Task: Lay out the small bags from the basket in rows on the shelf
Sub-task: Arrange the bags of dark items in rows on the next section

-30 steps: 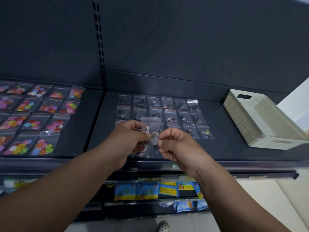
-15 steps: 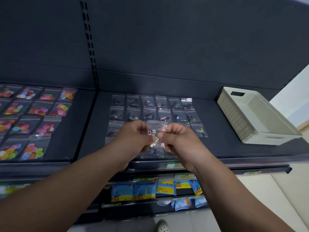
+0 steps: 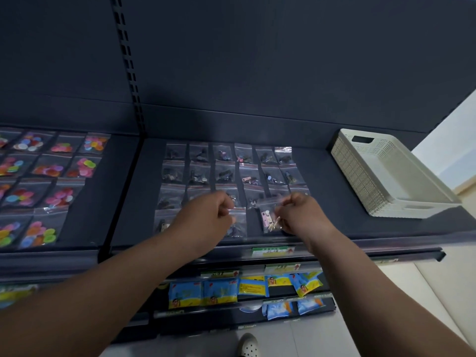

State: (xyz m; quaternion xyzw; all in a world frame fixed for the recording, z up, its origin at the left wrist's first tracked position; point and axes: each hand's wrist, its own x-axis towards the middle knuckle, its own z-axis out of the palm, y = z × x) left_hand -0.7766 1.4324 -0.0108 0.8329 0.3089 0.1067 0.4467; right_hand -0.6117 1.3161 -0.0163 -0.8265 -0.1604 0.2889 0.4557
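Okay so, on my feed the rows of small bags (image 3: 231,166) are clear little zip pouches with a red seal line, mostly holding dark bits of hardware. They're laid flat in a neat grid on the dark shelf (image 3: 334,222). Three full rows sit at the back, and a fourth one runs along the front edge.

The left grip (image 3: 206,217) is clenched, with thumb and finger pinching the top edge of the dark-contents bag (image 3: 238,225), which lies in that front row. The right grip (image 3: 304,215) is curled too, grasping the pink-puller bag (image 3: 266,220) by its right side, just beside the other bag with a strip of bare shelf between them. That one has a pink zipper pull and some gold-coloured pieces inside.

The cream perforated basket (image 3: 360,176) sits well off to the right on the same shelf.

Hard-to-see stuff: both hands cover parts of the third and fourth rows, so I can't count those bags. There's motion blur around the right fingers, and I can't tell whether the pink-puller bag is flat on the shelf or lifted a bit. On the left shelf section, the bags of coloured discs (image 3: 51,171) get cut off by the frame edge.
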